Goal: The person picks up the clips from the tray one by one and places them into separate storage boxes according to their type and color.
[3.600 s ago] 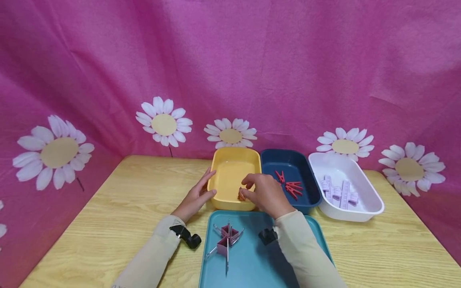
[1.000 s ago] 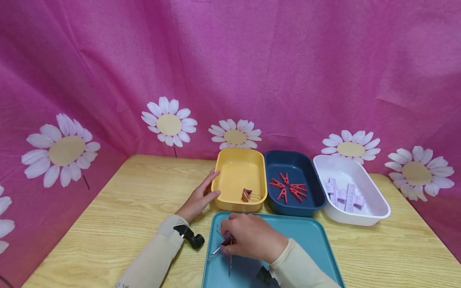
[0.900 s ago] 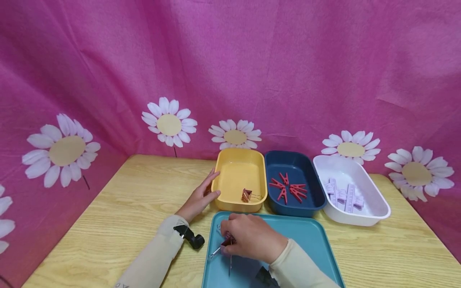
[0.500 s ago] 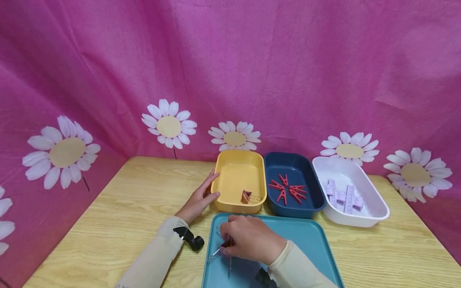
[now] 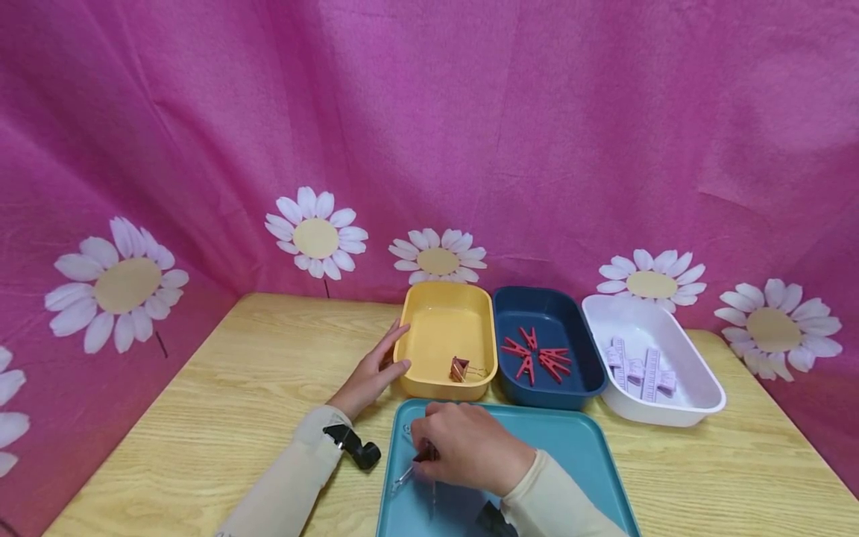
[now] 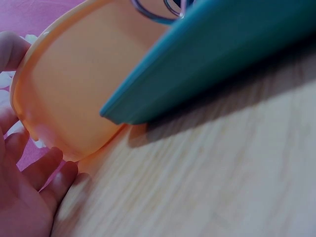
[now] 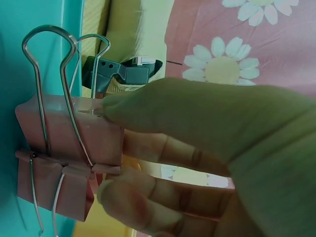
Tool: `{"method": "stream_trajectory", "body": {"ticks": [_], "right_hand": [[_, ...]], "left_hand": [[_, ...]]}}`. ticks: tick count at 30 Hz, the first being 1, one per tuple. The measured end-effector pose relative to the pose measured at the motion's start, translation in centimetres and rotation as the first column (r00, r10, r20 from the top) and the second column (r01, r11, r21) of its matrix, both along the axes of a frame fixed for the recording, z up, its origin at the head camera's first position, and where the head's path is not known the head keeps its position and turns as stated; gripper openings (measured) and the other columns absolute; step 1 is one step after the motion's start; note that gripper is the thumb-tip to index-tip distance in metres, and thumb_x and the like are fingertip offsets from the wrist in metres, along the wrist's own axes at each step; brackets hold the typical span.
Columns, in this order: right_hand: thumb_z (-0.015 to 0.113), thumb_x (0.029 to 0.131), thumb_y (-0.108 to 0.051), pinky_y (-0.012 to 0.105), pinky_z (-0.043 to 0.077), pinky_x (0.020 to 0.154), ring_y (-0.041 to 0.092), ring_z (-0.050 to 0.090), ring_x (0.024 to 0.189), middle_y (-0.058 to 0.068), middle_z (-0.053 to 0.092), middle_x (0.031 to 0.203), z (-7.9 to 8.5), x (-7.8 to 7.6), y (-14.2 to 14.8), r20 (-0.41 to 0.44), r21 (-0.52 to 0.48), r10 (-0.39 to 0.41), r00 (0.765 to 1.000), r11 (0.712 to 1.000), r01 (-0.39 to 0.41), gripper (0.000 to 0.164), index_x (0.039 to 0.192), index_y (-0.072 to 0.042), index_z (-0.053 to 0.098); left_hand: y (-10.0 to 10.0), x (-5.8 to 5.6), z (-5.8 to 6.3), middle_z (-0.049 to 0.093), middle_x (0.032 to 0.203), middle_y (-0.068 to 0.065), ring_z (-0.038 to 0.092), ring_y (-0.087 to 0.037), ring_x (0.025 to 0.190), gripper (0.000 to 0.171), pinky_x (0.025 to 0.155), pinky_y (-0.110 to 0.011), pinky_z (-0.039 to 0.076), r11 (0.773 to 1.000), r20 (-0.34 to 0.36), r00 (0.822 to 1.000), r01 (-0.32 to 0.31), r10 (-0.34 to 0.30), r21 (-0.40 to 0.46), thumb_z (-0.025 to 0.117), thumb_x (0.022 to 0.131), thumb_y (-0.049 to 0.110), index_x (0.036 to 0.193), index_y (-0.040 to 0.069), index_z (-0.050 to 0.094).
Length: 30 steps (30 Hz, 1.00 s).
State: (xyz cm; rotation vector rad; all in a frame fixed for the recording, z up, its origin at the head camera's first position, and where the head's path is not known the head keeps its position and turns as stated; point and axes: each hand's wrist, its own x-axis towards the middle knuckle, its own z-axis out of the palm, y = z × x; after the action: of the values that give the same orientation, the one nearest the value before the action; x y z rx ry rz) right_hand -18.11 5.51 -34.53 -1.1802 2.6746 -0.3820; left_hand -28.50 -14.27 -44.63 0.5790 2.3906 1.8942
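In the head view my left hand (image 5: 369,377) rests against the left side of the yellow bin (image 5: 446,298), its fingers fairly straight and its fingertips at the rim. Over the left part of the teal tray (image 5: 537,447), my right hand (image 5: 470,447) pinches a pink binder clip (image 7: 74,123) with wire handles. The right wrist view has the thumb on this clip's edge and the other fingers beside it. A second pink binder clip (image 7: 54,190) is right against it. One copper-coloured binder clip (image 5: 459,368) lies inside the yellow bin near its front.
Right of the yellow bin stands a navy bin (image 5: 537,298) with several red clothespins (image 5: 526,369). Beyond it is a white bin (image 5: 678,350) holding lilac measuring-tape-patterned pieces (image 5: 649,374). A pink flowered cloth (image 5: 470,112) hangs behind the wooden table (image 5: 201,418).
The copper clip has been let go inside the yellow bin. My right hand has come back to the tray and taken hold of a pink clip. The left hand stays at the bin.
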Motion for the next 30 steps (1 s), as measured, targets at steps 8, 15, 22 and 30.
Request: {"method": "stream_trajectory", "body": {"ticks": [8, 15, 22, 30], "right_hand": [[0.079, 0.080, -0.029, 0.016, 0.044, 0.056, -0.003, 0.049, 0.065, -0.015, 0.054, 0.075, 0.4, 0.1, 0.2, -0.003, -0.036, 0.008, 1.000, 0.999, -0.008, 0.012, 0.083, -0.025, 0.069], [0.079, 0.079, -0.029, 0.017, 0.043, 0.055, -0.003, 0.049, 0.066, -0.015, 0.055, 0.075, 0.8, 0.3, 0.4, -0.029, -0.082, 0.029, 0.999, 0.996, -0.031, 0.011, 0.081, -0.026, 0.068], [0.079, 0.080, -0.030, 0.017, 0.045, 0.058, -0.002, 0.052, 0.069, -0.015, 0.057, 0.078, 1.2, 0.4, 0.8, -0.038, -0.142, 0.036, 0.999, 0.989, -0.041, 0.011, 0.082, -0.027, 0.068], [0.079, 0.080, -0.036, 0.018, 0.047, 0.058, 0.001, 0.052, 0.066, -0.014, 0.057, 0.080, 1.9, 0.1, 1.5, -0.014, -0.232, -0.021, 1.000, 0.973, 0.017, 0.015, 0.084, -0.027, 0.068]], "left_hand": [[-0.1, 0.3, 0.3, 0.007, 0.162, 0.003, 0.015, -0.018, 0.146, 0.059, 0.116, -0.041, 0.021, 1.000, -0.009, 1.000, 0.014, -0.014, -0.003, 0.055, 0.098, 0.014, 0.152, 0.019, 0.031], [0.0, 2.1, 3.1, 0.003, 0.162, -0.009, 0.013, -0.025, 0.146, 0.060, 0.116, -0.042, 0.020, 0.999, 0.011, 0.999, 0.053, -0.052, -0.014, 0.053, 0.099, 0.010, 0.152, 0.006, 0.026], [0.0, 2.1, 2.9, 0.004, 0.162, -0.009, 0.014, -0.025, 0.146, 0.060, 0.116, -0.041, 0.021, 0.999, 0.002, 0.999, 0.054, -0.054, 0.002, 0.054, 0.098, 0.009, 0.152, 0.006, 0.027], [0.0, 2.0, 3.0, 0.004, 0.162, -0.009, 0.015, -0.025, 0.146, 0.060, 0.115, -0.042, 0.022, 0.998, -0.012, 0.998, 0.063, -0.063, -0.015, 0.053, 0.099, 0.011, 0.153, 0.006, 0.025]]}}
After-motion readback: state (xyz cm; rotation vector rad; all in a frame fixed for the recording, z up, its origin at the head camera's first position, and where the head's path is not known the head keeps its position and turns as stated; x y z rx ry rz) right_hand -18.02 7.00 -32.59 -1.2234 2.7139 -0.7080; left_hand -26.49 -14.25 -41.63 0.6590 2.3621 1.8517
